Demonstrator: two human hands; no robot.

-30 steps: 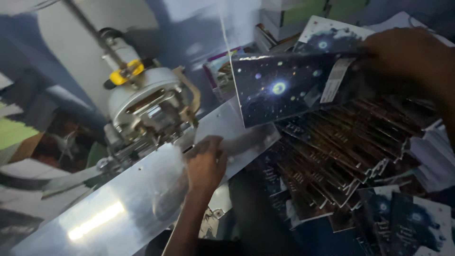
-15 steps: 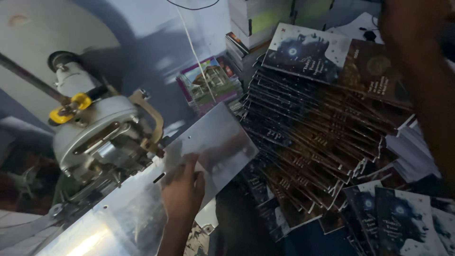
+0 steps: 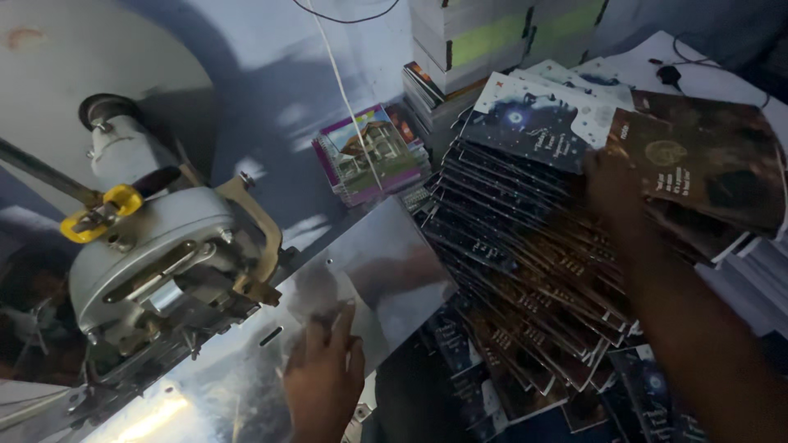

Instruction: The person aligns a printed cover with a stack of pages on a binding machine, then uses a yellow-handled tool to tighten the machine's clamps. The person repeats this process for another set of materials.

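the left hand (image 3: 324, 373) lies flat, fingers spread, on a shiny metal plate (image 3: 386, 267), gripping nothing. the plate is smooth and mirror-like, a long flat strip whose long axis runs from the lower left up to the right, ending in a squared corner near the books. just left of it sits a rounded grey metal machine (image 3: 164, 254) with brass-coloured brackets and a yellow-tipped lever (image 3: 103, 209).

the right hand (image 3: 611, 184) reaches up across a fanned stack of booklets (image 3: 525, 271), its fingers on the top booklet (image 3: 698, 156); whether it pinches the cover or only presses on it cannot be told. that booklet is thin and glossy, dark brown with a round emblem, lying flat with its long axis tilted toward the upper right. the stack under it is dark and slick, overlapped like scales, stretching from upper middle to the lower right.

a small pile of bright picture books (image 3: 369, 152) stands between machine and stack, and a thin white cord (image 3: 345, 90) hangs across it. taller book stacks (image 3: 492, 37) rise behind.
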